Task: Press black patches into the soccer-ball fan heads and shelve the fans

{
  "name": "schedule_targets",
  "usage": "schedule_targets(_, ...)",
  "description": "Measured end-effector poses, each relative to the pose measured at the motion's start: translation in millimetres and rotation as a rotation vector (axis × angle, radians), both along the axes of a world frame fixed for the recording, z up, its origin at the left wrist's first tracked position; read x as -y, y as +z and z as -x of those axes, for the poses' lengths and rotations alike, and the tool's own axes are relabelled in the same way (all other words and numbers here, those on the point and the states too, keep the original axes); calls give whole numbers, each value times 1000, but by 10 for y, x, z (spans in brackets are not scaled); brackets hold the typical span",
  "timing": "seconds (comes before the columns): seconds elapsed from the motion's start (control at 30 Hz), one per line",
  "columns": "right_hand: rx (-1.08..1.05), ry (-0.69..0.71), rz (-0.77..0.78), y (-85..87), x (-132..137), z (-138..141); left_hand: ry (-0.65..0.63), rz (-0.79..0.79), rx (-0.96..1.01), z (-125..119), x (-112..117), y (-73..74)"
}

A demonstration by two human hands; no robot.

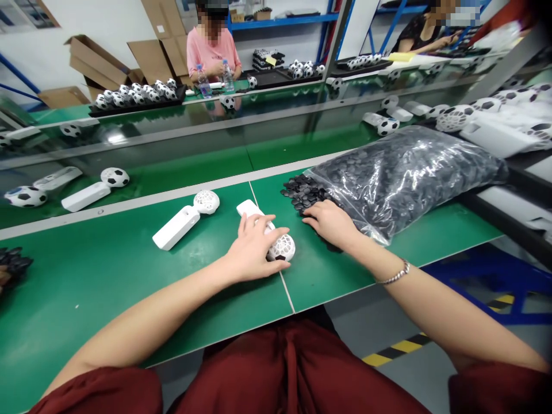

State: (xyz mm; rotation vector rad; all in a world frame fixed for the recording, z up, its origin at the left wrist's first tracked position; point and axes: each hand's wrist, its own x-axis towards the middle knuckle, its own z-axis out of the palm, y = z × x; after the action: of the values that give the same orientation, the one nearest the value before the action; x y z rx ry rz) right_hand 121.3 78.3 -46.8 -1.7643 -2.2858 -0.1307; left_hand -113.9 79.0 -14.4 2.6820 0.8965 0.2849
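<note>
My left hand (254,244) rests on a white handheld fan (282,247) with a ball-shaped grille head, pinning it to the green table (107,276); its handle points away from me. My right hand (330,223) lies palm down on a pile of small black pieces (302,192) that spill from a clear plastic bag (405,172). Its fingers touch the pieces; whether they pinch one is hidden. A second white fan (185,219) lies to the left of my left hand.
Beyond the table runs a conveyor belt (172,172) carrying white fans with football-patterned heads (97,187). Trays of such heads (138,95) stand farther back, where a person in pink (211,52) sits. More white fans (495,123) are stacked at the right.
</note>
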Motion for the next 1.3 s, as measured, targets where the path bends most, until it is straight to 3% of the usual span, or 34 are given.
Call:
schedule_targets(0.07, 141, 14, -4, 10, 0, 72, 86, 7, 34, 24, 52, -22)
schedule_targets(0.23, 278, -9, 10, 59, 9, 130, -16, 116, 107, 100, 29, -35)
schedule_targets(0.33, 100, -4, -9, 75, 81, 95, -10, 145, 179, 98, 0, -94)
schedule_targets(0.47, -481, 40, 121, 116, 308, 153, 33, 135, 280, 42, -26, -181)
schedule_targets(0.53, -755, 52, 241, 138, 426, 232, -61, 172, 279, 50, -73, -172)
schedule_targets(0.6, -899, 76, 301, 151, 510, 322, -192, 241, 260, 90, -132, -133)
schedule_targets(0.7, -975, 116, 344, 157, 566, 438, -258, 300, 263, 146, -173, -85)
schedule_targets(1.03, -1012, 151, 299, 93, 593, 579, -122, 303, 304, -12, -39, -155)
schedule_targets(1.3, -1057, 143, 407, 115, 537, 575, -79, 346, 335, -21, -21, -161)
